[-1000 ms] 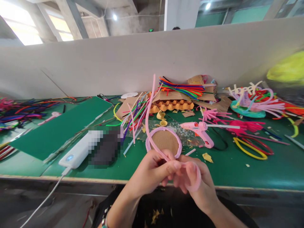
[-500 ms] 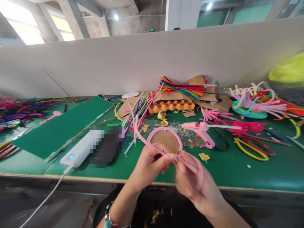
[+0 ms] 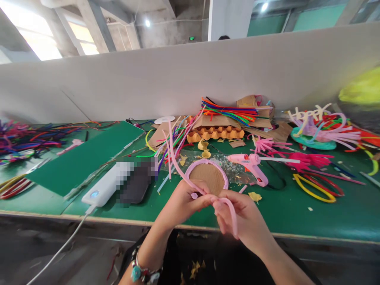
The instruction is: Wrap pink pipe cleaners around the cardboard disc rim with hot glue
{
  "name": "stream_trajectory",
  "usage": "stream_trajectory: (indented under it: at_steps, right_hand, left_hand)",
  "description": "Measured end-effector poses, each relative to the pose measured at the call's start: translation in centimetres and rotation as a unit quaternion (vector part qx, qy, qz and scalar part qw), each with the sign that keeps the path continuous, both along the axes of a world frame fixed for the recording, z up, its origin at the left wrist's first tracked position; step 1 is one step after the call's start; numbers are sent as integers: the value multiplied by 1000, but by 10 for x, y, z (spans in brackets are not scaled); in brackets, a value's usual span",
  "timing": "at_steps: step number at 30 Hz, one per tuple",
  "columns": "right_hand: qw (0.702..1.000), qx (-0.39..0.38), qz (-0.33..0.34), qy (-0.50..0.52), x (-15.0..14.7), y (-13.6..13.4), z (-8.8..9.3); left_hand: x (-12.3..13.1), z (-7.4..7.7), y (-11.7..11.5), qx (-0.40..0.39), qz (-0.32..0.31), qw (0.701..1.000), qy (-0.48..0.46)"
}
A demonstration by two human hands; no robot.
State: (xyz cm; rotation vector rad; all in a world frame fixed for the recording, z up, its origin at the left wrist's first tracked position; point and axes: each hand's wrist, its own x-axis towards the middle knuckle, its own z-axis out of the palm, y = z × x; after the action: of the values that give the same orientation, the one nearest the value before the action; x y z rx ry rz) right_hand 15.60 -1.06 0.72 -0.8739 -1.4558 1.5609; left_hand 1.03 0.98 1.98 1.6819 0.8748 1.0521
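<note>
Both hands pinch one light pink pipe cleaner (image 3: pixel 178 164) over the near edge of the green table (image 3: pixel 297 213). My left hand (image 3: pixel 182 200) grips it where its long end rises up and to the left. My right hand (image 3: pixel 242 217) holds the other end, which curls down in a loop across the fingers. Just beyond the hands lies a round cardboard disc rimmed with pink pipe cleaner (image 3: pixel 207 176).
A pink glue gun (image 3: pixel 252 164) lies right of the disc. A white power bank (image 3: pixel 105 186) and a blurred dark device (image 3: pixel 136 184) sit to the left, with a cable hanging off the edge. Coloured pipe cleaners (image 3: pixel 231 111), an egg carton (image 3: pixel 216 132) and cardboard crowd the back.
The pipe cleaner's long free end has swung from nearly upright down toward the left. My right hand has turned and the loop now hangs shorter across its fingers.
</note>
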Motion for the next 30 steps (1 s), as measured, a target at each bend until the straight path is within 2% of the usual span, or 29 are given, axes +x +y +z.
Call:
stream_trajectory:
  at_steps: [4, 6, 9, 11, 14, 16, 17, 21, 22, 25, 30]
  right_hand:
    - [999, 0, -48, -17, -3, 0, 5]
    - [997, -6, -79, -10, -2, 2, 7]
    - [996, 12, -93, 13, 3, 7, 5]
    - [995, 30, -91, 25, 6, 10, 1]
    - [995, 40, -86, 30, 11, 14, -3]
    - [996, 38, -79, 30, 13, 15, -5]
    - [996, 37, -76, 30, 13, 16, -5]
    - [996, 40, -73, 33, 13, 14, -2]
    - [996, 40, -77, 34, 13, 13, -1]
    - [994, 28, -103, 31, 12, 9, 2]
    - [993, 7, -117, 11, 8, 5, 5]
  left_hand:
    - [-16, 8, -4, 13, -49, 994, 100]
    - [-31, 10, -8, 16, -28, 987, 155]
    - [-64, 7, -12, 24, 122, 970, 208]
    - [-93, -1, -13, 32, 215, 946, 241]
    - [-136, -16, -10, 20, 318, 899, 299]
    - [-158, -23, -8, 15, 357, 858, 369]
    - [-165, -25, -7, 19, 349, 844, 408]
    - [-178, -24, -5, 86, 347, 728, 585]
    - [-180, -24, -4, 75, 337, 715, 607]
    - [-187, -27, -1, 1, 293, 726, 622]
    - [-196, -34, 3, -28, 296, 719, 629]
